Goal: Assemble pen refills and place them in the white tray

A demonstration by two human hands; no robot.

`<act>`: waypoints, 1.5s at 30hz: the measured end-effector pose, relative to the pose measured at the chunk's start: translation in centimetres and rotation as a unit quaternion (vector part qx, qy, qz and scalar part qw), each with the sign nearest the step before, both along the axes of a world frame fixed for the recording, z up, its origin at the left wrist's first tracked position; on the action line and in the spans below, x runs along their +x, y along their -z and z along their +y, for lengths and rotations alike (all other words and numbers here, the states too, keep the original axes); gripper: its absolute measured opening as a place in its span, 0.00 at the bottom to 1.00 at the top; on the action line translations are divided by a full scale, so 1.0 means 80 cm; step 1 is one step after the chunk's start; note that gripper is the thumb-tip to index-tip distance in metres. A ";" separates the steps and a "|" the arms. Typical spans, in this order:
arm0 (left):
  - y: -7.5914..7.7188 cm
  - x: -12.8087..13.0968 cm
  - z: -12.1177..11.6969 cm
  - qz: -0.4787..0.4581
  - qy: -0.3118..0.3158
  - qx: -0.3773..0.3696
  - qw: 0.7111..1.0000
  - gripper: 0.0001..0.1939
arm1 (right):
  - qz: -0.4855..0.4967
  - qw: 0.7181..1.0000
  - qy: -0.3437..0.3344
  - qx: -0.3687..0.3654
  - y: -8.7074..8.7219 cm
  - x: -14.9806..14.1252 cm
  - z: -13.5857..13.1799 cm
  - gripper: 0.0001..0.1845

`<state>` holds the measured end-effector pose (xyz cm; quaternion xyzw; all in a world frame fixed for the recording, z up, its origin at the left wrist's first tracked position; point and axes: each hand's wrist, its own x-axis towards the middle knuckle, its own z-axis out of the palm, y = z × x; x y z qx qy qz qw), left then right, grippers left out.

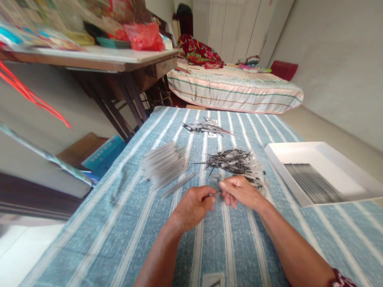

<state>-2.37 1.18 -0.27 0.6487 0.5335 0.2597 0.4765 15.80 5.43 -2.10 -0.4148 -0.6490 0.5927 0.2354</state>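
My left hand (193, 207) and my right hand (239, 190) meet near the middle of the table, fingertips pinched close together. Between them shows a small thin dark piece (218, 193), mostly hidden by the fingers; its kind is unclear. Just beyond my right hand spreads a loose pile of thin black and clear sticks (230, 159). Left of it lies a neat stack of translucent grey tubes (163, 165), with one loose tube (179, 185) near my left hand.
A white open box (344, 171) at right holds a row of dark slim sticks (312, 181). Farther back lies a smaller pile of thin pieces (206, 127). The striped cloth (143, 239) covers the table. A side table (134, 56) with bags stands at left, a bed (236, 87) behind.
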 end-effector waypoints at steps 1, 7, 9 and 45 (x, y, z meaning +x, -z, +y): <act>0.001 0.000 0.000 0.000 -0.002 0.002 1.000 0.10 | 0.005 1.000 0.000 0.001 0.000 0.000 0.000 0.23; 0.005 0.000 0.002 0.000 0.012 0.021 1.000 0.09 | 0.002 1.000 -0.019 0.001 0.004 -0.002 -0.001 0.21; 0.006 0.000 0.002 0.000 0.005 0.037 0.999 0.09 | -0.011 1.000 -0.015 -0.001 0.005 -0.003 -0.001 0.23; -0.021 -0.009 0.007 -0.284 -0.357 0.036 0.889 0.12 | -0.477 0.811 0.027 0.338 0.008 -0.045 0.006 0.13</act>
